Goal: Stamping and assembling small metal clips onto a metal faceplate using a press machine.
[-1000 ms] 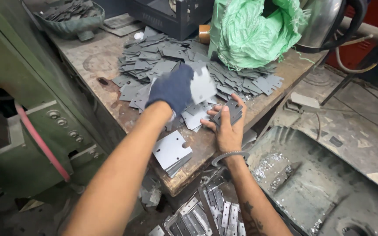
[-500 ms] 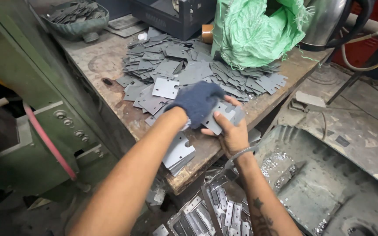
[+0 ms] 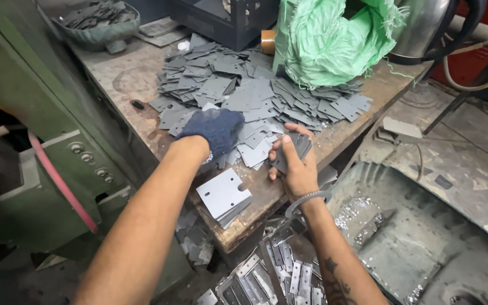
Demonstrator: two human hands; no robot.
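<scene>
My left hand (image 3: pixel 214 130), in a dark blue knit glove, rests palm down on the near edge of a heap of flat grey metal plates (image 3: pixel 244 90) on a worn workbench (image 3: pixel 125 73); whether it grips a plate is hidden. My right hand (image 3: pixel 292 164), bare with a wire bracelet at the wrist, holds a small stack of grey plates (image 3: pixel 295 147) upright at the bench's front edge. A neat stack of squarish plates with notches (image 3: pixel 224 195) lies at the bench corner, just below both hands.
A green woven sack (image 3: pixel 329 39) stands at the back of the bench. A bowl of metal pieces (image 3: pixel 100 20) sits at the far left corner, a dark crate (image 3: pixel 221 20) behind. A green machine (image 3: pixel 40 158) stands left. Hinge-like plates (image 3: pixel 278 277) and a grey tub (image 3: pixel 425 237) lie below.
My left hand has moved off my right hand, leftward and down onto the heap. My right hand keeps its stack of plates and has tilted it upright at the bench edge.
</scene>
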